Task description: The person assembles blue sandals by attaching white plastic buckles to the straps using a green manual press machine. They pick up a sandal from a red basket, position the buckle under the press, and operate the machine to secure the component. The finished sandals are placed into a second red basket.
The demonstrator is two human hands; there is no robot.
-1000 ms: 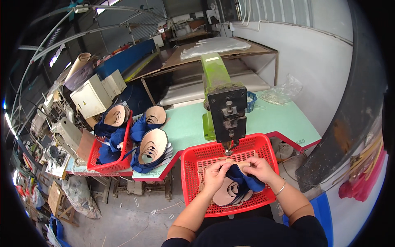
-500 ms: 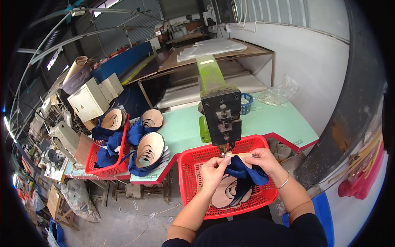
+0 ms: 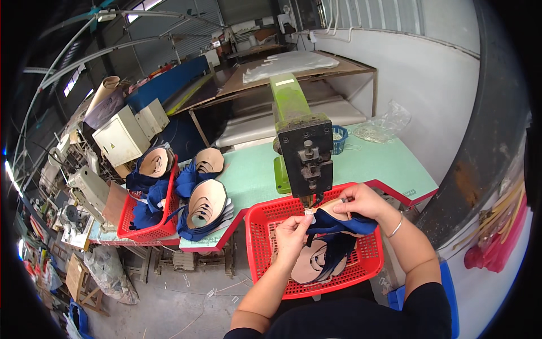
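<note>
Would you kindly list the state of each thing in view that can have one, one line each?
Left hand: pinching the blue shoe upper's edge.
Right hand: gripping the upper's far side.
Blue shoe upper: held up under the machine head, over the basket.
Green machine: upright on the table; whether running, cannot tell.
Red basket in front: holding further uppers.
Red basket at left: piled with blue uppers.
Small blue basket: upright on the table.
</note>
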